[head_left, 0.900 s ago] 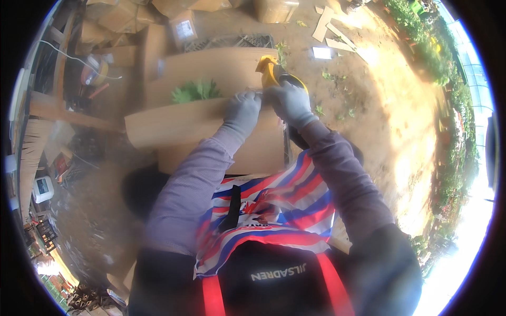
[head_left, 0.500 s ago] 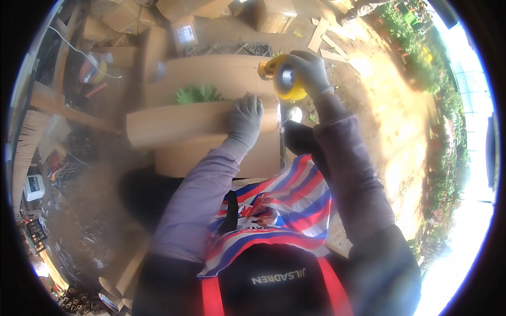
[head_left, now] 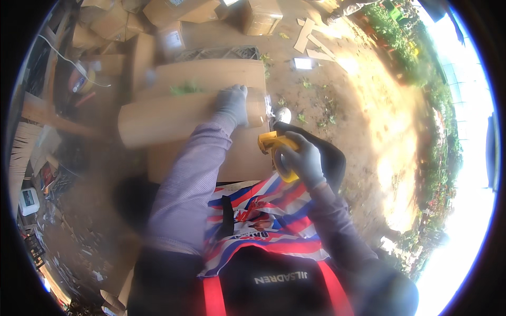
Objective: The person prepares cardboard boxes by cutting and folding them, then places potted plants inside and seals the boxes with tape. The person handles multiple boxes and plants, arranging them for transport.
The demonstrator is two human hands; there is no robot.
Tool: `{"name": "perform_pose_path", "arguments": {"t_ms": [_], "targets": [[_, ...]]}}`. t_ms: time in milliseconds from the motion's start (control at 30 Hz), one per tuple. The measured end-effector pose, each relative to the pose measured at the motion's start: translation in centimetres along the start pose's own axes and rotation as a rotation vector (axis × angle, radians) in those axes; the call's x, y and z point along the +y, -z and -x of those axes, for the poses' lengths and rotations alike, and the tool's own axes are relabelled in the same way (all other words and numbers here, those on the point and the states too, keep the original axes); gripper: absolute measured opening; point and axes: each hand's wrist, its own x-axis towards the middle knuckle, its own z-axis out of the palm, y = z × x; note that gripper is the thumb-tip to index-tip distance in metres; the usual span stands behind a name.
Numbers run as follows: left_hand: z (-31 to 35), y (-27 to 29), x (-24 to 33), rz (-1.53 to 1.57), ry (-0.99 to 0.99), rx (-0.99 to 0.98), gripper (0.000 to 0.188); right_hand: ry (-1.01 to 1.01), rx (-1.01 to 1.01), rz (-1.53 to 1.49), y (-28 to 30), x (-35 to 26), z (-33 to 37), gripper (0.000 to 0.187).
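Observation:
A brown cardboard box (head_left: 195, 118) lies in front of me with its flaps raised, and green leaves (head_left: 184, 88) show in the gap between them. My left hand (head_left: 232, 104), in a grey glove, presses on the near flap with its fingers together and bent over the far edge. In my gloved right hand (head_left: 308, 160) is a yellow tape dispenser (head_left: 270, 141), held just off the box's near right corner. Clear tape (head_left: 269, 106) appears on the right end of the box. The underside of my left fingers is hidden.
A dark plastic crate (head_left: 216, 53) sits beyond the box. Several cardboard boxes (head_left: 262, 17) stand at the back, with cardboard strips (head_left: 311, 41) on the dirt floor. A white jug (head_left: 29, 201) is at far left; plants (head_left: 440, 118) line the right side.
My right hand has brought the tape dispenser down toward me from beyond the box's right end. My left hand stays on the flap. The view has shifted slightly.

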Motion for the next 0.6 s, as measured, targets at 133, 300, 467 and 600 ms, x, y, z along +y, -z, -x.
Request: {"name": "perform_pose_path", "arguments": {"t_ms": [133,300,467,600], "targets": [[-0.7,1.1,-0.5,0.032,-0.047,0.012,0.079,0.071,0.097,0.22,-3.4,-0.4,-4.3,0.045],[-1.8,1.7,-0.2,-0.186,-0.063,-0.173,0.092,0.234,0.169,0.328,2.4,1.6,-5.3,0.043],[-1.7,0.8,0.2,-0.247,-0.075,-0.174,0.093,0.505,0.453,0.475,-1.7,3.5,-15.3,0.036],[0.8,0.8,-1.7,-0.197,-0.061,-0.069,0.091,0.611,0.315,0.48,-8.3,4.2,-18.5,0.034]]}}
